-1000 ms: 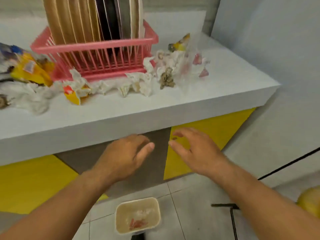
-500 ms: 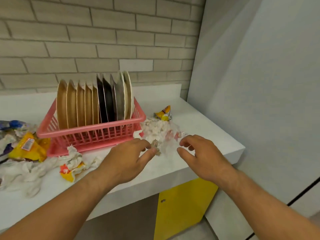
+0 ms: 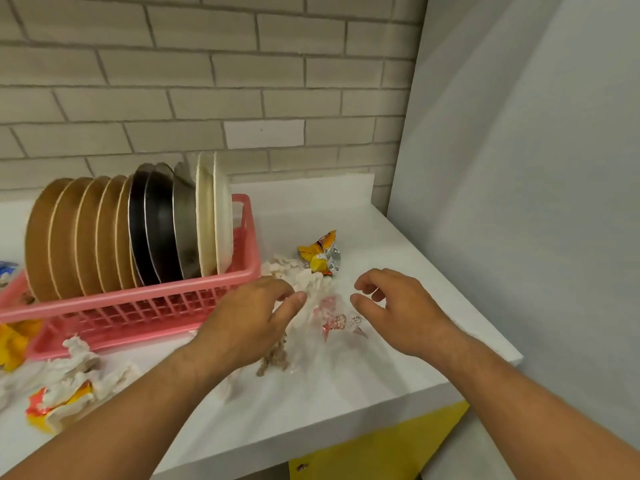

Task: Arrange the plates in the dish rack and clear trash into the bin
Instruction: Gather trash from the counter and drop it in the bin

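Both hands, L [image 3: 249,318] + R [image 3: 398,310], fingers half-curled, empty, flanking trash pile [image 3: 308,292] right of dish rack [image 3: 145,306], prob to scoop.

white worktop [image 3: 363,216] spans the frame, its right front corner jutting at right, with a low white upstand along the back edge. grey brick wall [image 3: 207,81] behind, one paler brick [image 3: 264,134] just above the upstand. plain grey wall [image 3: 536,202] meets the worktop's right edge. yellow cabinet door [image 3: 377,455] below the front edge, a small dark fitting [image 3: 302,466] near its top left corner.
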The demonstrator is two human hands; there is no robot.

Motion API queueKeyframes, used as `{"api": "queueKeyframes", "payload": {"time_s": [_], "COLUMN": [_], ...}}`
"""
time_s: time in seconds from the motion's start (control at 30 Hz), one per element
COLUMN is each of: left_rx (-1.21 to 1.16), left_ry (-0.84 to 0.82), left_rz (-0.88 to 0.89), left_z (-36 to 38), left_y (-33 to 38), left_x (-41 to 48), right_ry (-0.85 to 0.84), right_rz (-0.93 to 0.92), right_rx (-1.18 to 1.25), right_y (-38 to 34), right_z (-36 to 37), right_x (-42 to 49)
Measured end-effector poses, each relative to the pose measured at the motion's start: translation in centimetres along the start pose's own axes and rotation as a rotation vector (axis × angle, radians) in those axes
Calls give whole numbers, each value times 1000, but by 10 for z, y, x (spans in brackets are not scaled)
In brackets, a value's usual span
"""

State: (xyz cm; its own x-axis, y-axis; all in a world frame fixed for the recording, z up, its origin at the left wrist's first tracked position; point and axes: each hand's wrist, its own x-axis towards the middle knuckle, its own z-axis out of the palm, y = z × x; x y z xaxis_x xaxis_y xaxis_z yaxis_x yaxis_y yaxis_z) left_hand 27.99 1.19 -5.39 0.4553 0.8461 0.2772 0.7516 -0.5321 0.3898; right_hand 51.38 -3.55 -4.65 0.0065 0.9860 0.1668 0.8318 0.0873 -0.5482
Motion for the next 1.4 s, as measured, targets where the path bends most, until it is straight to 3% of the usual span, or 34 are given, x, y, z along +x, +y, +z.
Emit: {"api": "queueKeyframes", "payload": {"time_s": [0.7,0.83,0.97,1.23,1.4], "left_rx": [-7,-39,121,220,304], "left_ry": [97,-29,-237,-128,-319], "left_rz": [-83,-87,-69,-113,-186], "left_z": [20,29,43,65,84], "left_y": [-9,-14,-12,-16,-21], "left_x": [73,99,122,173,197], "right_ry": [-117,-139,-148,-138,-118], "right_rz": [-47,-32,-10,-47,-34], "right_rx": [6,20,11,149,188], "right_y": [43,54,68,67,68], "right_z": [4,5,5,14,15], "right_x": [57,62,66,69,70]}}
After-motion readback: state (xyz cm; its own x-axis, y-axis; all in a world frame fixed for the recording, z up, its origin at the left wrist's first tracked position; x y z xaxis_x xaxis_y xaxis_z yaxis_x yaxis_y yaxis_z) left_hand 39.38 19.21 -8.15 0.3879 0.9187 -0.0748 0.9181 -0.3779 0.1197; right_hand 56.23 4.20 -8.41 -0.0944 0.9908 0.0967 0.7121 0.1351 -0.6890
